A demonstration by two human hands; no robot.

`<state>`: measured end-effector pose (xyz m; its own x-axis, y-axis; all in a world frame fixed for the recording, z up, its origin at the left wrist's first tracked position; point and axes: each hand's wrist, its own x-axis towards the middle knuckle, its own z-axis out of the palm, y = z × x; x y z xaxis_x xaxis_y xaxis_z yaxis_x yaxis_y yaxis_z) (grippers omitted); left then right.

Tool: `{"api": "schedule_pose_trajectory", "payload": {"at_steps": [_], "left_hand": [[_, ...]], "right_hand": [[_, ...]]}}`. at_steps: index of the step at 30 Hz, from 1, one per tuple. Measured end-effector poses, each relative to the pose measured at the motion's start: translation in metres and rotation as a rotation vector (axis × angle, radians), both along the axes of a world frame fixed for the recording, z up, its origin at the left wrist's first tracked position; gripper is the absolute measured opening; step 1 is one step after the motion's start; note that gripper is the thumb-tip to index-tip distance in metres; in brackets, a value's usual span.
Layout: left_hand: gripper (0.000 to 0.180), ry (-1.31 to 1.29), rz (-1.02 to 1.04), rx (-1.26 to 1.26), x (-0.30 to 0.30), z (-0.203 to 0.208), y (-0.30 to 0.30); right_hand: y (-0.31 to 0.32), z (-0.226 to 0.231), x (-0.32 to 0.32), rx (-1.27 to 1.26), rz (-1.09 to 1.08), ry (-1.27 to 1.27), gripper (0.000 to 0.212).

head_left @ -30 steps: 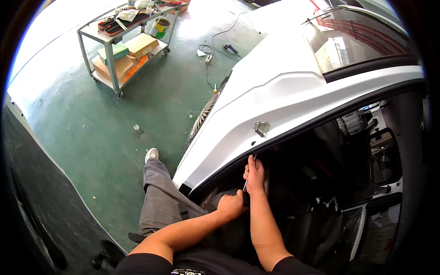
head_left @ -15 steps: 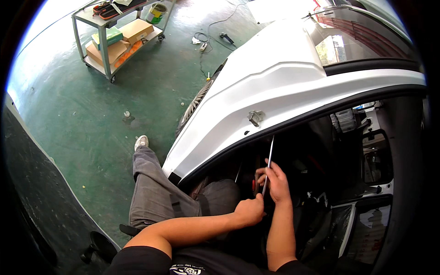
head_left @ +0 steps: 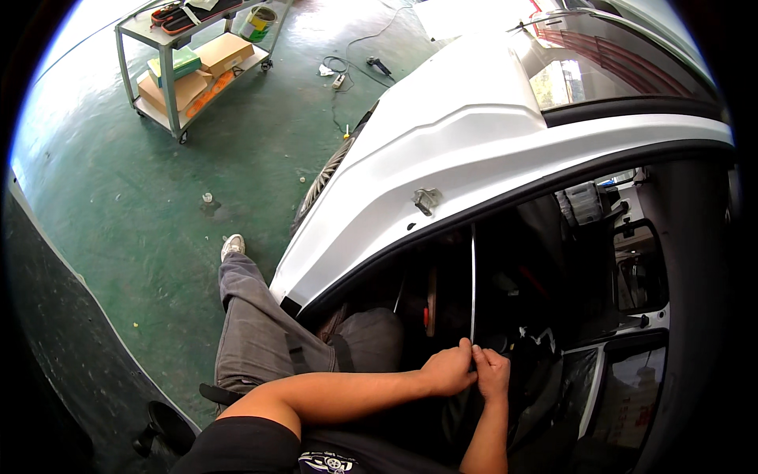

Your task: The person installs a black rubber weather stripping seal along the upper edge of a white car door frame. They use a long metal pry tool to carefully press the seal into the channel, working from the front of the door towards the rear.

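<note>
A long, thin silvery rod [head_left: 473, 284] runs from my hands away toward the car's door frame, its far end lost in the dark interior. My left hand [head_left: 448, 371] is closed around its near end. Pressed up beside it, my right hand [head_left: 493, 371] is closed on the same end, thumbs nearly touching. Left of the rod stands a brownish upright strip [head_left: 432, 292] with a red piece on it. My bent leg [head_left: 367, 340] lies nearer the doorway, the other foot out on the floor.
The white car's body [head_left: 442, 150] with its black door seal curves across ahead, a metal latch striker [head_left: 426, 201] on it. A wheeled cart [head_left: 168, 99] with boxes stands far left. A black power tool [head_left: 379, 65] and cable lie on the green floor. A dark panel [head_left: 63, 340] borders the left.
Both hands have drawn nearer to me and closed together on the rod's near end. My right hand's fingers were looser and higher along it; the rod now stands straighter and more of it shows.
</note>
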<state>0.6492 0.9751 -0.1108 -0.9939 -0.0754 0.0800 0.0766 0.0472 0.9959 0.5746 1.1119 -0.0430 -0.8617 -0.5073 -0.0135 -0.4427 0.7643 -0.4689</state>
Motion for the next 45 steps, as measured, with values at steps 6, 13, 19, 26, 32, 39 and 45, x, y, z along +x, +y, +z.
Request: {"api": "schedule_pose_trajectory", "payload": {"at_steps": [6,13,19,26,32,39,45], "left_hand": [[0.047,-0.116,0.015,-0.088,-0.001,0.009,0.003],[0.053,-0.082,0.077,-0.201,0.000,-0.060,-0.012],[0.065,-0.139,0.039,-0.249,0.008,-0.108,-0.038],[0.071,-0.202,-0.047,-0.366,0.020,-0.115,-0.066],[0.060,-0.282,0.028,-0.422,0.025,-0.114,-0.060],[0.062,-0.226,0.002,-0.375,0.024,-0.114,-0.056],[0.059,-0.169,-0.043,-0.359,0.033,-0.115,-0.074]], "right_hand": [[0.002,-0.014,-0.004,-0.200,-0.060,-0.105,0.032],[-0.022,-0.057,-0.017,0.037,-0.015,-0.388,0.029],[-0.033,-0.109,-0.004,-0.371,-0.339,-0.759,0.027],[-0.040,-0.136,0.004,-0.155,-0.144,-0.793,0.024],[-0.041,-0.158,0.014,-0.339,-0.218,-0.794,0.018],[-0.039,-0.142,0.009,-0.251,-0.186,-0.748,0.019],[-0.108,-0.118,-0.034,-0.387,0.049,-0.871,0.040]]}}
